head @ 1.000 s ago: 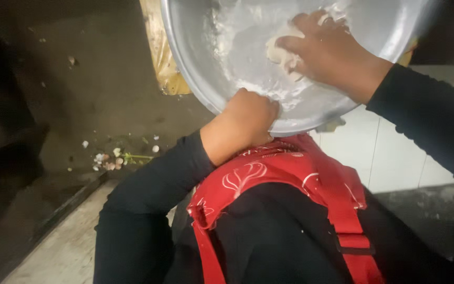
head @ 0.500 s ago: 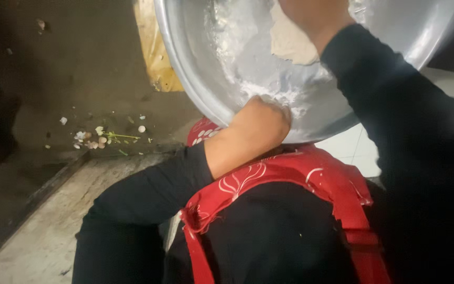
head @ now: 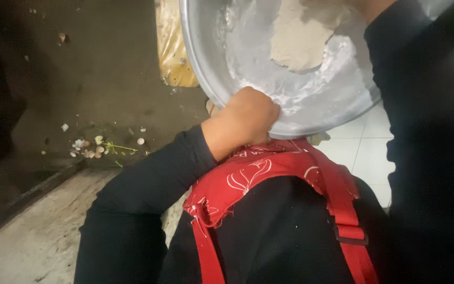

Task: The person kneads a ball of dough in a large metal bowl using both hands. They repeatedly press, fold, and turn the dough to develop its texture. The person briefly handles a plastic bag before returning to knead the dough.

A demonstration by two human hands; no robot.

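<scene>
Left hand (head: 245, 123) closed in a firm grip on the near rim of the big steel bowl (head: 227, 63), which tilts toward the body above the red apron (head: 269, 179). Right hand mostly out of frame at top; cannot tell its grip. Pale dough (head: 300, 37) sits high inside, flour smeared below. Likely best: hold the rim steady, keep the tilt modest, press dough against the wall.

Dim overall, light falling from 12 o'clock. Soft glare on metal bowl (head: 311, 100) interior. Dark floor (head: 95, 79) toward 9 o'clock, deep shadow at 3 o'clock edge. Slight motion blur, grainy.
</scene>
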